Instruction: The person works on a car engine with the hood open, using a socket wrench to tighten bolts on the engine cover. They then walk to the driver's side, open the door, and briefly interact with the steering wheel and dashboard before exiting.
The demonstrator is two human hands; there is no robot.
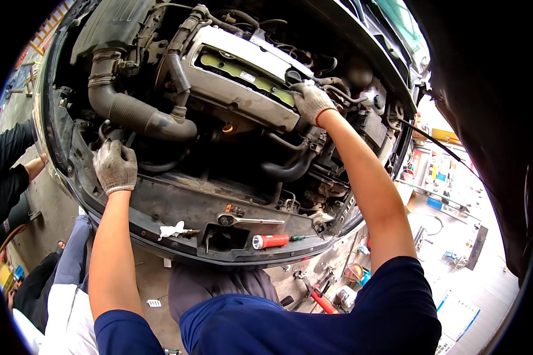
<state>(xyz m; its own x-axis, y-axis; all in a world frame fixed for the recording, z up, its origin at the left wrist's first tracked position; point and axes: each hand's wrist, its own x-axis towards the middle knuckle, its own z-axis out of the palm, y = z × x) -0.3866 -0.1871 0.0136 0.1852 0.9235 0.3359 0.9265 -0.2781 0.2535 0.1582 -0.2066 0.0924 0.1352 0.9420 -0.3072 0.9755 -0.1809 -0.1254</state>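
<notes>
- Well, over at the far left another person (9, 171) in dark sleeves stands beside the car, apart from the one at work.
- The left hand (115, 167), in a grey knit glove, is curled shut over the front edge of the engine bay, knuckles up; it looks to me like a brace rather than work on any part. Just above it runs the ribbed black intake hose (137, 112).
- Below and to the right of that hand, on the front panel (177, 207), lie a crumpled white rag (172, 229), a ratchet wrench (249, 220), a red torch (270, 241) and a small green-handled screwdriver (302, 237), all put down and untouched.
- Between the two hands sits the silver valve cover (243, 77) with its yellow-green centre strip, in place on the engine.
- The right hand (311, 100), gloved too, is closed on something at the right end of that cover, beside a black round cap (292, 76); what it grips I cannot tell, the fingers hide it.
- As I judge it, the job is mid-way: bonnet up, tools out, the cover not yet off, and the work now at its right end.
- Below the right elbow, more tools (323, 296) lie scattered on the floor.
</notes>
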